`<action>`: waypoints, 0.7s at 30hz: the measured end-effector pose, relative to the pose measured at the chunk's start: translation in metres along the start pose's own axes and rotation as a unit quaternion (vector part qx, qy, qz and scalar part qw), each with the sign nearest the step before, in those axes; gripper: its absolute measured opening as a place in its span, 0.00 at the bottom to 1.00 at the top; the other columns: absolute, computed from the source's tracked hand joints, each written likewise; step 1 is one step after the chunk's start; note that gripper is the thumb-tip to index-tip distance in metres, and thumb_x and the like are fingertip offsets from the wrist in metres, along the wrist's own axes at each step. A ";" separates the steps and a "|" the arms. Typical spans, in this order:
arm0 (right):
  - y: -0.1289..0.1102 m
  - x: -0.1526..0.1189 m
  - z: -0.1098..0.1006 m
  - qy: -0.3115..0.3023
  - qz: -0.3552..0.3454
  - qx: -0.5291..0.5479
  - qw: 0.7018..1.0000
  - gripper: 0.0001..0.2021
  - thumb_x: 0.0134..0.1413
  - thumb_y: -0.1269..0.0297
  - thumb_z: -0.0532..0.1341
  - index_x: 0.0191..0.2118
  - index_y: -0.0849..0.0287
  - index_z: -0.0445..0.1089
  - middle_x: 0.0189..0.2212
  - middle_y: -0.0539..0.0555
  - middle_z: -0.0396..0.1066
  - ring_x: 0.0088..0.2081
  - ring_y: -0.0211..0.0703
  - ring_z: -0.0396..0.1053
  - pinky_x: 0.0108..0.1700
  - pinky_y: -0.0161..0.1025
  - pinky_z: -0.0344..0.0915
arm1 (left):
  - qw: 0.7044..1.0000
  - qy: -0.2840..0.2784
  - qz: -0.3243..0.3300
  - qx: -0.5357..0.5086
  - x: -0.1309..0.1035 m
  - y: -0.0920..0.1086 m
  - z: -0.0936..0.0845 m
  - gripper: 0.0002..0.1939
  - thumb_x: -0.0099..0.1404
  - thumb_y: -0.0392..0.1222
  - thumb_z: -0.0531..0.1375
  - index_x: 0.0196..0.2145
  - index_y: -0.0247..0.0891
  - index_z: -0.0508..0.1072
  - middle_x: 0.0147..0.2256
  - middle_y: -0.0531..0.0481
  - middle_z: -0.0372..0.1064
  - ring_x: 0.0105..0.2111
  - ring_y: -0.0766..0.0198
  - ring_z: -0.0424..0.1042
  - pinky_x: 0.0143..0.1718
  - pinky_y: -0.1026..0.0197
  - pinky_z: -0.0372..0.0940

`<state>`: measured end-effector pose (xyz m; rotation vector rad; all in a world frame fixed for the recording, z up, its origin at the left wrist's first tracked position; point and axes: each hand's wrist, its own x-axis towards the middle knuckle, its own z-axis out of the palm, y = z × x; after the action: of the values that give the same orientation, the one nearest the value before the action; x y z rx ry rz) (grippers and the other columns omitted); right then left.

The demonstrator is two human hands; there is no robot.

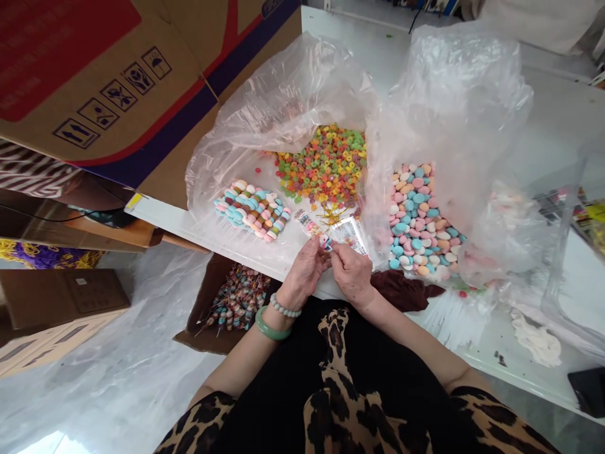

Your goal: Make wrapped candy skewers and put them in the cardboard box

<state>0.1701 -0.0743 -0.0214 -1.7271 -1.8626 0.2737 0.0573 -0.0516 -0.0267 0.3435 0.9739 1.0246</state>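
From the head view, our left hand (305,272) and right hand (352,272) meet at the tabletop (189,224) edge, both pinching a small candy packet (316,231) between fingertips. We judge a firm pinch near its end, held close over the tabletop, keeps pieces from spilling beside the ring candies (326,164).
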 end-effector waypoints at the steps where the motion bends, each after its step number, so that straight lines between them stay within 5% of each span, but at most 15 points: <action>1: 0.001 0.000 0.001 0.017 -0.017 -0.030 0.999 0.12 0.62 0.66 0.52 0.30 0.57 0.70 0.23 0.51 0.73 0.27 0.39 0.68 0.31 0.36 0.54 | 0.997 0.041 0.039 0.051 -0.001 0.000 -0.001 0.22 0.55 0.58 0.65 0.36 0.38 0.68 0.31 0.51 0.68 0.30 0.65 0.69 0.34 0.60 0.66; 4: 0.004 0.000 0.002 0.052 -0.072 -0.097 0.991 0.15 0.62 0.67 0.51 0.25 0.57 0.67 0.19 0.50 0.69 0.23 0.37 0.64 0.29 0.37 0.51 | 0.946 0.137 0.186 0.229 -0.005 0.000 -0.006 0.22 0.49 0.51 0.70 0.35 0.40 0.66 0.28 0.56 0.63 0.27 0.69 0.64 0.31 0.64 0.62; 6: 0.004 0.000 0.002 0.066 -0.105 -0.118 0.985 0.15 0.63 0.68 0.51 0.24 0.57 0.65 0.19 0.50 0.68 0.23 0.37 0.63 0.29 0.37 0.50 | 0.912 0.129 0.241 0.306 -0.006 0.000 -0.009 0.17 0.50 0.47 0.70 0.31 0.39 0.67 0.26 0.57 0.61 0.26 0.70 0.60 0.30 0.65 0.59; 15: 0.004 0.001 0.002 0.070 -0.134 -0.154 0.976 0.14 0.61 0.71 0.52 0.24 0.57 0.64 0.18 0.50 0.67 0.22 0.37 0.61 0.29 0.39 0.47 | 0.929 0.070 0.211 0.296 0.001 -0.001 -0.016 0.09 0.56 0.42 0.64 0.23 0.38 0.69 0.22 0.57 0.61 0.24 0.70 0.58 0.27 0.65 0.56; 21: 0.007 0.003 0.001 -0.057 -0.040 -0.130 0.989 0.13 0.62 0.68 0.52 0.28 0.58 0.68 0.23 0.52 0.72 0.26 0.39 0.66 0.29 0.38 0.47 | 0.929 0.067 0.206 0.299 -0.002 0.005 -0.015 0.09 0.56 0.37 0.62 0.21 0.39 0.67 0.20 0.58 0.58 0.23 0.69 0.56 0.27 0.64 0.55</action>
<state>0.1754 -0.0704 -0.0248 -1.8337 -2.1236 0.1044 0.0418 -0.0538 -0.0305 1.0291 1.3694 1.1196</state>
